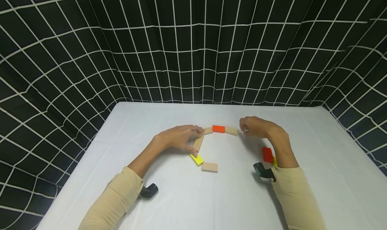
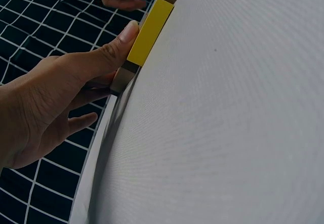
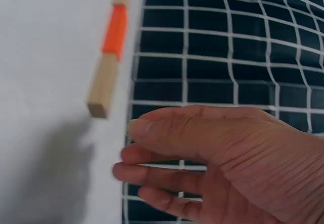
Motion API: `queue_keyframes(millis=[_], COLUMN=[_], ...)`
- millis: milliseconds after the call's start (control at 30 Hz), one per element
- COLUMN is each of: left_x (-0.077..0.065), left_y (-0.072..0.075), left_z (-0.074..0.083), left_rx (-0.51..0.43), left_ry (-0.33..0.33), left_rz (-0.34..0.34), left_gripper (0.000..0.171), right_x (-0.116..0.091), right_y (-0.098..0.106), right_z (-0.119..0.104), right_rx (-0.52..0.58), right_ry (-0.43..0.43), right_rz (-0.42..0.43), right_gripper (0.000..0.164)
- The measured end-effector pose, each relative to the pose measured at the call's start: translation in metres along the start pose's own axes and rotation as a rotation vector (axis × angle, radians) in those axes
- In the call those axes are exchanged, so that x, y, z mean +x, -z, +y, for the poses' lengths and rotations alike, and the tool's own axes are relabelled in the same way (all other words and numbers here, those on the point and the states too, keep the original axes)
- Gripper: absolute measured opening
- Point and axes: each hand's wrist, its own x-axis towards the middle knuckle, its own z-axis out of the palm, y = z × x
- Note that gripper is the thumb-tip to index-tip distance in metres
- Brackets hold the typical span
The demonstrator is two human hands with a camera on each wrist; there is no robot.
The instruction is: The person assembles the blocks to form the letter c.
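Observation:
Wooden blocks lie end to end in a curved row on the white table. My left hand (image 1: 180, 137) spans the row's left side. Its thumb touches the yellow block (image 1: 197, 159), and its fingertips are at the plain block (image 1: 208, 131) farther back. Between them lies another plain block (image 1: 198, 143). An orange-red block (image 1: 218, 129) and a plain block (image 1: 231, 131) continue the row to the right. My right hand (image 1: 257, 126) hovers just past that end, fingers loosely bent, with nothing in them; the right wrist view shows the block end (image 3: 103, 89) beside its thumb.
A plain block (image 1: 210, 167) touches the row's near end by the yellow one. At the right, a red block (image 1: 267, 154) and a partly hidden yellow block (image 1: 274, 161) lie beside my right forearm. Black cloth with a white grid (image 1: 199, 55) rises behind the table (image 1: 181, 203).

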Motion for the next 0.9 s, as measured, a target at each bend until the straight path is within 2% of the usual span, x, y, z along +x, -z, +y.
queue_keyframes(millis=[167, 267, 400, 567, 667, 733, 900], left_x=[0.0, -0.001, 0.0, -0.001, -0.002, -0.002, -0.001], left_y=[0.001, 0.001, 0.0, -0.001, -0.001, -0.001, -0.001], left_z=[0.001, 0.001, 0.0, 0.0, 0.0, 0.0, 0.0], left_rx=[0.001, 0.0, -0.001, -0.007, -0.011, -0.01, -0.008], left_ry=[-0.006, -0.003, -0.004, 0.0, -0.003, -0.006, -0.015], left_rz=[0.007, 0.004, 0.006, 0.005, 0.001, 0.002, 0.008], left_gripper=[0.086, 0.086, 0.087, 0.087, 0.088, 0.087, 0.086], right_x=[-0.023, -0.035, -0.04, -0.037, -0.032, -0.028, -0.022], right_y=[0.012, 0.016, 0.012, 0.0, -0.006, -0.007, -0.007], right_z=[0.007, 0.011, 0.019, 0.026, 0.031, 0.033, 0.036], right_rx=[0.009, 0.024, 0.046, 0.092, 0.103, 0.109, 0.122], right_ry=[-0.097, -0.193, -0.351, -0.488, -0.491, -0.463, -0.413], right_rz=[-0.066, -0.136, -0.226, -0.248, -0.277, -0.291, -0.267], right_gripper=[0.019, 0.024, 0.043, 0.066, 0.06, 0.052, 0.048])
